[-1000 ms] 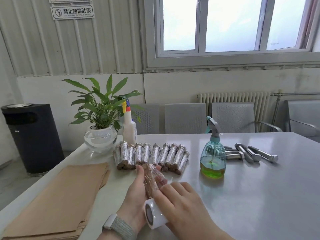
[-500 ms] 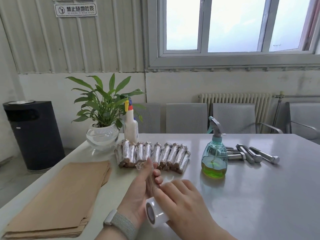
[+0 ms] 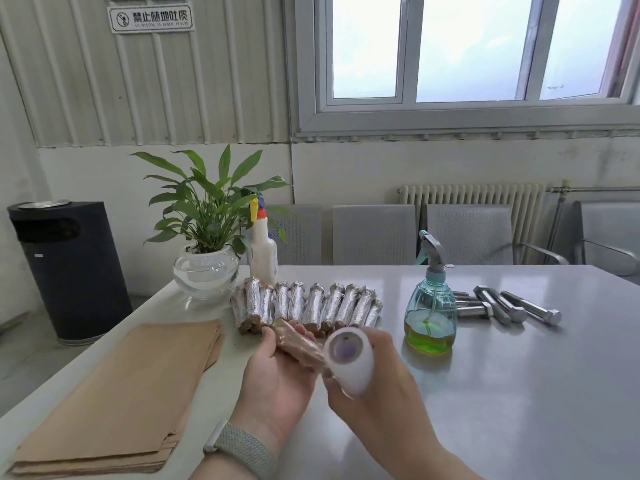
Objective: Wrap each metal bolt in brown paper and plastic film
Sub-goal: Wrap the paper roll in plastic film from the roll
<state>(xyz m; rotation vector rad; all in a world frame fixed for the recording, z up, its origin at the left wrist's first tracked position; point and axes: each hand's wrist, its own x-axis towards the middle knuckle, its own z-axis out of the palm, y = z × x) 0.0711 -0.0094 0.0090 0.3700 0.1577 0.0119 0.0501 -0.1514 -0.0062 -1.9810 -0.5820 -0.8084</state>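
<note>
In the lower middle of the frame I see my left hand (image 3: 277, 372) cradling a paper-wrapped bolt (image 3: 299, 344), thumb and fingers curled around it so it lies tilted across the palm, its brown wrap glossy with film. Just right of it, my right hand (image 3: 377, 386) grips a white roll of film (image 3: 349, 358), fingers wrapped round its body, the open core facing me; the roll sits right against the bolt's near end. A grey watch band (image 3: 239, 448) circles the left wrist.

Above the hands, mid-frame, a row of finished wrapped bolts (image 3: 304, 304) lies side by side on the grey table (image 3: 502, 393). At lower left a stack of brown paper (image 3: 117, 400) lies flat. To the right, a teal spray bottle (image 3: 430, 306) with green liquid stands upright, and beyond it a small pile of bare bolts (image 3: 509, 306). A potted plant (image 3: 207, 223) and a white spray bottle (image 3: 263, 251) stand behind the row.
</note>
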